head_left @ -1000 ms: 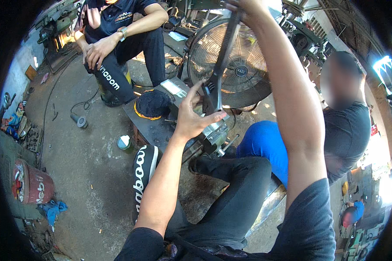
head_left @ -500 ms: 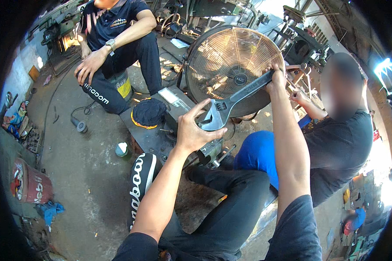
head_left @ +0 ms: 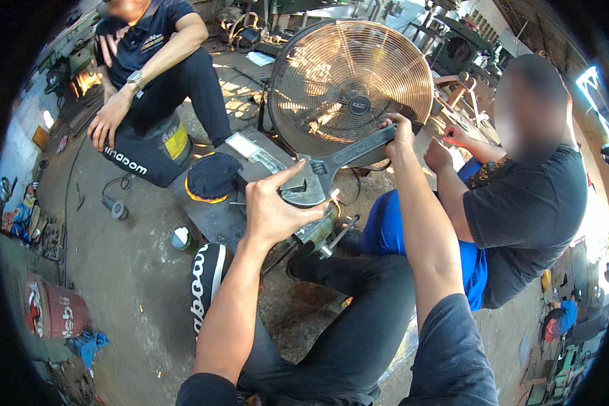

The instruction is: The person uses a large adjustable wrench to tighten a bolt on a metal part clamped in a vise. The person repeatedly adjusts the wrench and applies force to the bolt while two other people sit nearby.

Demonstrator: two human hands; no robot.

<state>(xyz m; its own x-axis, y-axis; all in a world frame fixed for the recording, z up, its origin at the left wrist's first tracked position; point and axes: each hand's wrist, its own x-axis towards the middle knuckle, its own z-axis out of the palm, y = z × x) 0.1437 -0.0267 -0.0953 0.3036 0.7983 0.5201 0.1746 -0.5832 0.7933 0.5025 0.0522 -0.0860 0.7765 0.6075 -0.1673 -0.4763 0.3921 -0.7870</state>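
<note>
A large grey adjustable wrench (head_left: pixel 356 150) is held up in front of me, slanting from its jaws at lower left to its handle at upper right. My right hand (head_left: pixel 400 138) is closed round the handle's end. My left hand (head_left: pixel 269 211) holds the jaw end, with the index finger along the top and the thumb underneath. Below the wrench, a metal vise (head_left: pixel 318 233) on the low work table (head_left: pixel 213 215) is partly hidden by my left hand. A black cap with an orange edge (head_left: pixel 213 176) lies on that table.
A big round fan (head_left: pixel 345 88) stands beyond the wrench. One person (head_left: pixel 149 61) sits at far left; another (head_left: pixel 528 203) sits close on my right. An angle grinder (head_left: pixel 117 208), a small jar (head_left: pixel 181 238) and a red bucket (head_left: pixel 57 308) stand or lie on the left floor.
The wrench and both hands have shifted slightly left, and the right hand has come lower. My left fingers sit closer on the jaws. The view has turned a little; the right-hand person's hands are nearer together.
</note>
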